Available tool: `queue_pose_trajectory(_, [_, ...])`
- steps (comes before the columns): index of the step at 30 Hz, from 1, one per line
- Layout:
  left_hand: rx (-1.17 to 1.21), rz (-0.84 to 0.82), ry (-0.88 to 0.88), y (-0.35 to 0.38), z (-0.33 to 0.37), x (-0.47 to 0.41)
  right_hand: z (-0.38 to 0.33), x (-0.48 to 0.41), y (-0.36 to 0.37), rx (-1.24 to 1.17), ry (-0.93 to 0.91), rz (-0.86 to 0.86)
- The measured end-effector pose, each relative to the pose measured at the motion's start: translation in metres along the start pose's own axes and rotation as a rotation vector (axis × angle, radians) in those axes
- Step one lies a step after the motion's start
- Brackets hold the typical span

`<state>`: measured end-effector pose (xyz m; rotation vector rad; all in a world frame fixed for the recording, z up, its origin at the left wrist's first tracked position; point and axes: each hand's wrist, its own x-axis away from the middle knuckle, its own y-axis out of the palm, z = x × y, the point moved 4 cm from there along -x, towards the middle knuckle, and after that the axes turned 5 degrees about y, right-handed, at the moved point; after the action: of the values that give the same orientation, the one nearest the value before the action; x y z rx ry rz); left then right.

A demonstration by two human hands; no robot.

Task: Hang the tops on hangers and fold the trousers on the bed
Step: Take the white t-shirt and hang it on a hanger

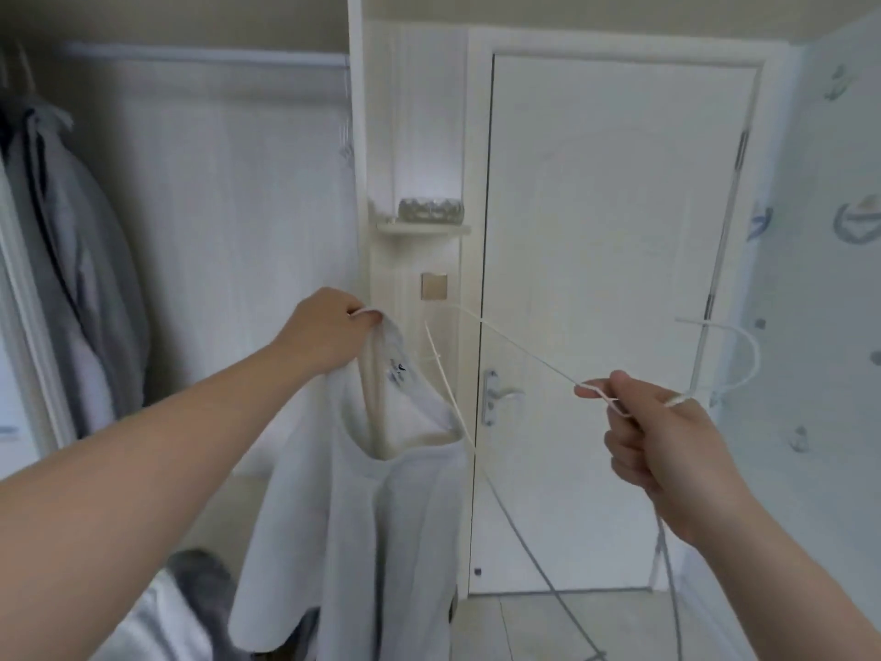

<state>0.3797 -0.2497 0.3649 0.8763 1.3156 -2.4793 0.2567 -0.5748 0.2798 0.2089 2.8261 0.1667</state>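
We're pinching the collar of the white top (362, 508) with our left hand (329, 333), thumb and curled fingers clamped on the fabric edge. So the top is dangling right below that hand, in mid-air in front of the white door (596, 207). Our right hand (667, 436) is gripping a white wire hanger (519, 348) just under its hook (748, 341), fingers curled round the wire, with the hook poking out to the right. One hanger arm is running up and left toward the top, then bending back down beside the neck opening.

The top is looking plain and pale, with a wide round neckline, a small dark label print (395, 372) inside the collar, and soft folds hanging down.

Honestly we can't tell if the hanger tip is going inside the neck or just sitting beside it. The thin wire is blending into the door, the hem is getting cut off at the bottom, and the grey clothes (81, 260) hanging at far left are half out of view.
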Motion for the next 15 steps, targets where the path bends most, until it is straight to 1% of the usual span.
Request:
queue_pose_trajectory(2, [0.036, -0.077, -0.017, 0.026, 0.004, 0.028, 0.009, 0.035, -0.016, 0.046, -0.031, -0.05])
queue_pose_trajectory(6, [0.131, -0.193, -0.024, 0.066, 0.016, 0.082, 0.03, 0.104, -0.04, 0.208, -0.066, -0.044])
queue_pose_trajectory(9, [0.232, -0.252, -0.006, 0.084, 0.028, 0.121, 0.045, 0.143, -0.048, 0.371, -0.056, -0.044])
queue_pose_trajectory(11, [0.289, -0.296, 0.016, 0.09, 0.038, 0.144, 0.048, 0.161, -0.047, 0.418, -0.036, -0.068])
queue_pose_trajectory(13, [0.284, -0.389, 0.038, 0.094, 0.048, 0.165, 0.046, 0.173, -0.045, 0.486, -0.052, -0.069])
queue_pose_trajectory(15, [0.242, -0.474, 0.091, 0.096, 0.06, 0.183, 0.042, 0.179, -0.043, 0.603, -0.09, -0.072])
